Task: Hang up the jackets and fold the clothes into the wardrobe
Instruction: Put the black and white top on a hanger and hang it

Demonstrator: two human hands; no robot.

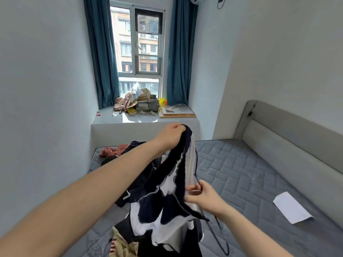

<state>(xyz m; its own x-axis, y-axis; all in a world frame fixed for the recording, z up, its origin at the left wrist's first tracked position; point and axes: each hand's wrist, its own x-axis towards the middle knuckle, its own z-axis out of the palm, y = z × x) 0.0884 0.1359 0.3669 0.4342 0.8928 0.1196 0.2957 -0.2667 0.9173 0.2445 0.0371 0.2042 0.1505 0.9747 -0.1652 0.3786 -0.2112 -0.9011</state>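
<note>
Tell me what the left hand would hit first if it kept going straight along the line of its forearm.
Probably the white window ledge, likely its front face. The left hand, gripping the navy-and-white garment, points that way; depth is uncertain.

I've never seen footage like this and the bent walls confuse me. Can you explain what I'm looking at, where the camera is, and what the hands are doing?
There is no machine here: a person wears one wide-angle camera on the head, looking forward and down, which bends the walls. The two bare arms are that person's own. The left hand grips the top of a dark blue and white garment and holds it up; the right hand pinches its edge lower down, by a thin dark cord. Below lies a grey quilted mattress with a pile of clothes near its far left corner and a white sheet of paper on the right. Beyond is a window ledge with clutter.
</note>
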